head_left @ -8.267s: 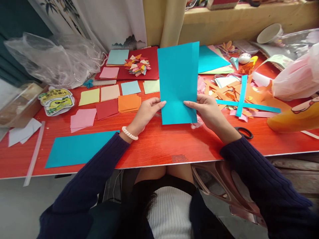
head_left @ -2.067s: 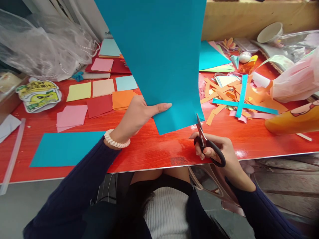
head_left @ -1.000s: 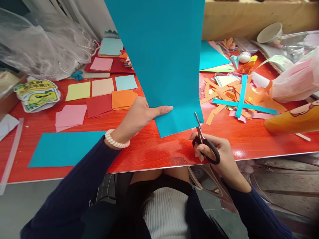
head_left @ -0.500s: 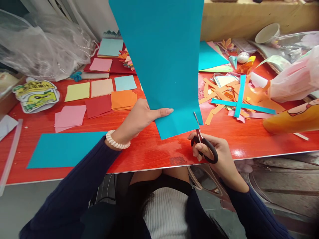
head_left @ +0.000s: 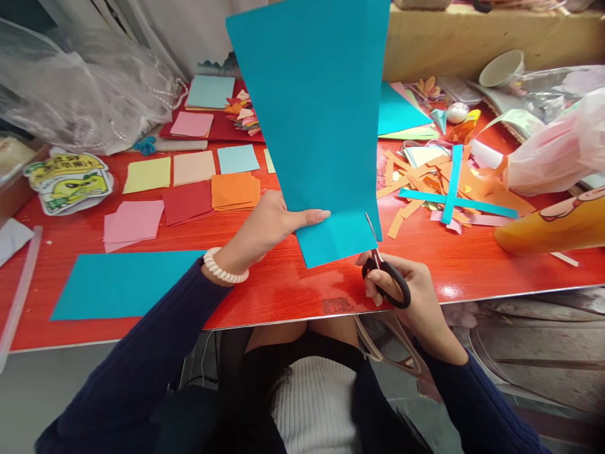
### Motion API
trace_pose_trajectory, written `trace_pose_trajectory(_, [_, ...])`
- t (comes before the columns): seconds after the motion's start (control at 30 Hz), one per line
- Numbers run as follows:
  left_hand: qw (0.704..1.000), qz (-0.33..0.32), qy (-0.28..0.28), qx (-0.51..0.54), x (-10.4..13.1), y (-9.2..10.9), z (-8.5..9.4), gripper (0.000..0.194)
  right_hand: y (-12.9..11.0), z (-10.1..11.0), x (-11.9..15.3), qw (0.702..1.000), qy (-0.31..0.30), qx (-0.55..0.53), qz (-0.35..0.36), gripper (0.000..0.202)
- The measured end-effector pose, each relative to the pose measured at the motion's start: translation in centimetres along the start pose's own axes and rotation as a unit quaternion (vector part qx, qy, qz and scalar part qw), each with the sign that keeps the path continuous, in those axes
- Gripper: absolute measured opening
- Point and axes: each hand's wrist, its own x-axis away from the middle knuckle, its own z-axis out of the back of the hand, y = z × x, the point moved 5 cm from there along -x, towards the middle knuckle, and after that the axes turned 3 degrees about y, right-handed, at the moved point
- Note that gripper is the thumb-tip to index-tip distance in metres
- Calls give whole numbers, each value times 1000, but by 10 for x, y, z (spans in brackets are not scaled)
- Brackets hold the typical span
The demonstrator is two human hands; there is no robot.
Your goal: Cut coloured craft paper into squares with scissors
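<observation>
Blue sheet extends up from left grip; right grip holds scissors.

Small white glare on the glossy red tabletop

The paper sheet is turquoise, the scissors black-handled with silvery blades, the table wood-grained red.

The sheet is matt paper, the scissors metal-bladed — the tabletop glossy.
</observation>
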Motion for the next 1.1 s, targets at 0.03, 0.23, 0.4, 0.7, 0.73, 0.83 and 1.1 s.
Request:
trace_pose_trajectory(0.03, [1000,0,-2,0,0,-1,0,48,0,0,0,1000,1,0,0,14])
trace_pose_trajectory(0.23, [1000,-8,-9,5,-2,-6,-2,39,2,2,-1,1000,-5,-9,4,19])
trace_pose_trajectory(0.4, [1000,1,3,4,-3,-8,-2,42,-1,1,0,1000,10,2,7,23])
trace_pose_trajectory(0.7, [999,21,-27,22,0,-6,-7,46,-3,0,-2,1000,5,-15,-1,25])
trace_pose_trajectory(0.73, [999,23,-29,25,0,-6,-7,47,-3,0,-2,1000,6,-14,-2,25])
trace_pose_trajectory(0.83, [999,28,-31,29,-1,-8,-7,47,-4,-1,-2,1000,11,-12,1,24])
trace_pose_trajectory(1.1, [996,37,-53,55,1,-8,-11,44,-3,0,-3,1000,17,-17,-3,32])
